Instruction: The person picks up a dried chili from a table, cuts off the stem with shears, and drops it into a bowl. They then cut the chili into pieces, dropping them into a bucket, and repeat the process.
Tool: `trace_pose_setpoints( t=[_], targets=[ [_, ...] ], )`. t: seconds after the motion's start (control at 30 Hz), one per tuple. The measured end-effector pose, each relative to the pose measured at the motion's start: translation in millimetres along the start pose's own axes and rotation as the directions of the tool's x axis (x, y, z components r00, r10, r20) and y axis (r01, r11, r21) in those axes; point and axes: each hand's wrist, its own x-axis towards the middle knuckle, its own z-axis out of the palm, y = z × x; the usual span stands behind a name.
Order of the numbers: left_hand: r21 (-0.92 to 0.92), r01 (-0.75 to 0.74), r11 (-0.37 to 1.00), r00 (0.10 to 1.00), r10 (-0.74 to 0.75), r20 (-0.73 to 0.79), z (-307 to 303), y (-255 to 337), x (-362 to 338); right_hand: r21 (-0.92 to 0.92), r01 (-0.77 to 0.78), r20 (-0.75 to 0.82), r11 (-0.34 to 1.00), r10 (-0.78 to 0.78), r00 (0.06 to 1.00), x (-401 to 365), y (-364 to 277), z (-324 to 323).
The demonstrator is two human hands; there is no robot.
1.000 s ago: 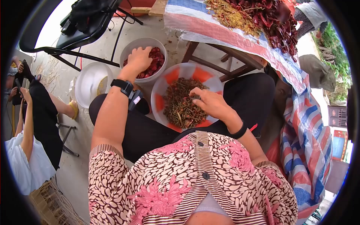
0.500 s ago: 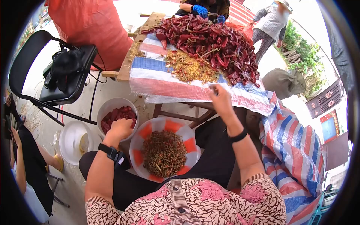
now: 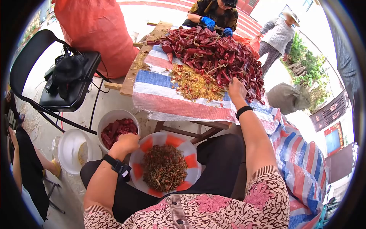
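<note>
A large heap of dark red dried chili peppers (image 3: 213,49) lies on the striped woven sheet (image 3: 171,105) over the table. My right hand (image 3: 237,90) is at the heap's near edge, fingers bent closed on a dried chili there, partly hidden. Loose yellow seeds (image 3: 196,86) lie just left of it. Low on the left, my left hand (image 3: 127,144) is curled closed beside the rim of a white bucket (image 3: 102,121) holding red chili pieces (image 3: 116,131); what its fingers hold is hidden. Between my knees stands an orange-and-white basin (image 3: 191,150) full of stems (image 3: 164,168).
A black chair (image 3: 74,101) carries a dark bag (image 3: 68,74). Behind it stands a big red sack (image 3: 93,38). A white tub (image 3: 68,149) is on the floor at left. Across the table, a person's blue-gloved hands (image 3: 209,23) are at the heap. Another person (image 3: 277,38) stands beyond.
My right hand has moved forward from the sheet's near edge onto the chili heap. My left hand has drawn slightly back toward me at the bucket. The view has tilted up a little.
</note>
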Motion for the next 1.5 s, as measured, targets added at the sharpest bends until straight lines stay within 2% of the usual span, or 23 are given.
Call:
trace_pose_setpoints(
  t=[0.07,0.17,0.2,0.27,0.3,0.37,0.43,0.47,0.53,0.67,0.8,0.9,0.93,1.0,1.03,1.07,1.1,1.13,1.17,1.23,1.37,1.4,1.5],
  targets=[
    [0.002,-0.005,1.000,1.000,0.005,0.000,-0.7,1.1,-2.0,0.067,-0.041,-0.100,0.997,0.047,0.994,-2.8,1.6,-2.9],
    [-0.002,-0.014,1.000,1.000,0.014,-0.022,-8.1,6.0,-5.0,0.287,-0.120,-0.106,0.951,0.156,0.982,-9.5,6.5,-16.1],
    [-0.014,-0.028,1.000,0.998,0.027,-0.051,-7.8,6.8,-5.8,0.404,0.096,-0.284,0.910,0.026,0.958,5.7,32.4,14.2],
    [-0.064,-0.067,0.996,0.987,0.057,-0.149,-18.5,16.5,-11.9,0.904,-0.139,0.112,0.405,0.090,0.990,-9.9,34.0,4.2],
    [-0.150,-0.156,0.976,0.959,0.114,-0.259,-21.7,22.4,-12.8,0.952,-0.299,0.299,0.062,0.014,0.954,-22.0,31.0,-7.8],
    [-0.284,-0.341,0.896,0.860,0.176,-0.479,-26.8,30.7,-15.1,0.849,-0.508,0.500,-0.146,-0.090,0.861,-55.6,2.2,-38.5],
    [-0.365,-0.460,0.810,0.813,0.218,-0.540,-38.2,41.8,-21.9,0.659,-0.687,0.628,-0.305,-0.279,0.726,-89.5,-14.9,-56.2],
    [-0.400,-0.513,0.759,0.788,0.232,-0.571,-42.0,47.0,-24.4,0.591,-0.752,0.657,-0.292,-0.366,0.659,-108.0,-25.9,-64.7],
    [-0.275,-0.568,0.776,0.662,0.233,-0.713,-44.0,56.1,-25.9,0.487,-0.844,0.672,-0.224,-0.522,0.526,-144.9,-46.5,-73.9],
    [-0.003,-0.579,0.815,0.450,0.317,-0.835,-52.3,73.2,-37.9,0.429,-0.903,0.766,0.002,-0.530,0.363,-215.2,-82.4,-72.6],
    [0.051,-0.632,0.773,0.469,0.434,-0.769,-35.2,71.8,-27.1,0.401,-0.899,0.777,0.178,-0.586,0.231,-255.5,-106.9,-70.2],
    [-0.045,-0.579,0.814,0.623,0.406,-0.668,-21.4,60.1,-22.2,0.413,-0.871,0.795,0.267,-0.573,0.201,-255.5,-111.2,-72.1],
    [-0.091,-0.554,0.828,0.618,0.336,-0.711,-18.7,58.3,-23.0,0.417,-0.862,0.803,0.288,-0.561,0.201,-252.1,-112.4,-73.0],
    [-0.083,-0.477,0.875,0.631,0.275,-0.725,-20.3,45.6,-23.8,0.660,-0.674,0.733,0.332,-0.481,0.481,-230.1,-103.1,-65.4],
    [-0.080,-0.436,0.896,0.637,0.245,-0.731,-19.8,36.6,-24.4,0.738,-0.524,0.671,0.425,-0.380,0.637,-206.3,-95.0,-58.1],
    [-0.045,-0.319,0.947,0.666,0.190,-0.722,-17.6,26.2,-24.0,0.738,-0.437,0.631,0.514,-0.295,0.718,-178.5,-82.1,-54.5],
    [-0.007,-0.197,0.980,0.685,0.132,-0.717,-15.0,13.6,-22.8,0.812,-0.202,0.391,0.548,-0.253,0.885,-148.1,-66.1,-23.5],
    [0.011,-0.113,0.993,0.703,0.088,-0.705,-9.8,-3.4,-19.4,0.782,-0.079,0.271,0.618,-0.223,0.936,-119.4,-50.2,-14.3],
    [0.028,-0.030,0.999,0.716,0.041,-0.697,-3.9,-19.3,-15.3,0.726,0.040,0.141,0.686,-0.206,0.968,-92.7,-34.4,-8.9],
    [-0.003,0.101,0.995,0.747,-0.078,-0.661,1.9,-42.5,-11.1,0.732,0.105,0.007,0.673,-0.162,0.987,-47.2,-9.6,13.3],
    [-0.045,0.254,0.966,0.729,-0.222,-0.647,2.8,-54.2,-12.7,0.709,-0.062,0.118,0.702,-0.032,0.992,-3.6,5.1,26.3],
    [0.030,0.297,0.954,0.766,-0.219,-0.605,-2.2,-49.3,-17.7,0.690,-0.099,0.160,0.716,-0.018,0.987,9.6,14.0,40.1],
    [0.011,0.233,0.972,0.847,-0.197,-0.493,-0.4,-43.4,-13.4,0.698,-0.197,0.202,0.689,0.075,0.977,14.3,19.9,50.9]
  ],
)
